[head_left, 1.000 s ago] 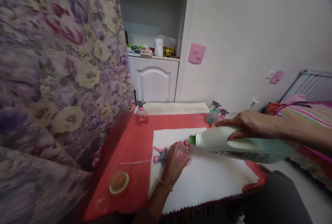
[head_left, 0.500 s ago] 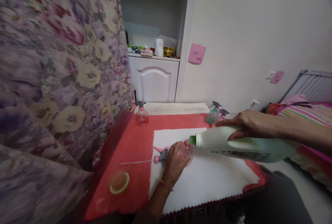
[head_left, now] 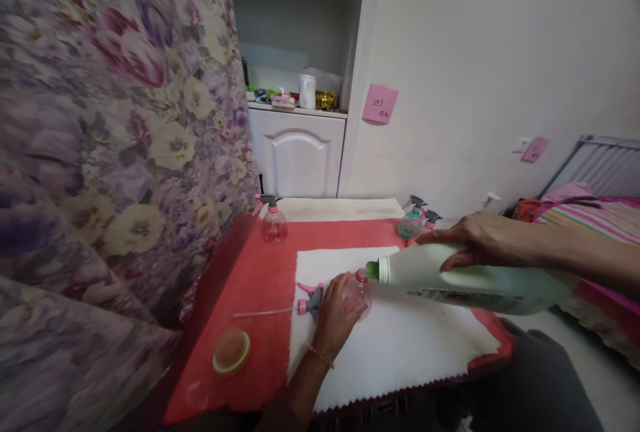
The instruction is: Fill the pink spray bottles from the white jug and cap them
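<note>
My left hand is wrapped round a clear pink spray bottle, whose top is off. With my right hand I grip a large pale green jug by its handle, tipped nearly level. Its green spout sits right at the small bottle's mouth; whether liquid is flowing I cannot tell. Just left of my left hand lies a grey and pink spray head, its thin tube stretching leftward. A round cap with a pale rim rests on the red cover nearer me.
A pink spray bottle stands at the table's back left. At the back right are a green spray bottle and another with a pink collar. A white cloth covers part of the red tabletop. Floral curtain hangs left.
</note>
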A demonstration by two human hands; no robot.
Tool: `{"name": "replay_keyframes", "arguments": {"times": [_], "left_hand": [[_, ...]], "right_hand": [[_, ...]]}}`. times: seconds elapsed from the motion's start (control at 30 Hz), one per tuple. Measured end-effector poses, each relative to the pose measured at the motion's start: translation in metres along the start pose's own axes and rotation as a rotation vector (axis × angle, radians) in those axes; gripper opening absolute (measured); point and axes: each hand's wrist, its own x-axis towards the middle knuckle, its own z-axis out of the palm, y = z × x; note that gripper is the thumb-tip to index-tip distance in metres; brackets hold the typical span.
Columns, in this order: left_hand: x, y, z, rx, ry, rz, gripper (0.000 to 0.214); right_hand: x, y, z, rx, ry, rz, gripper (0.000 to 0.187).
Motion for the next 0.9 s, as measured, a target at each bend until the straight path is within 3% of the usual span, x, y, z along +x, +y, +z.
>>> {"name": "replay_keyframes", "arguments": {"times": [0.9], "left_hand": [[0.0002,-0.0007,0.0001,0.018,0.009,-0.015,0.065]], "right_hand": [[-0.0004,-0.0018,-0.0029,0.027,-0.012,0.027,0.052]]}}
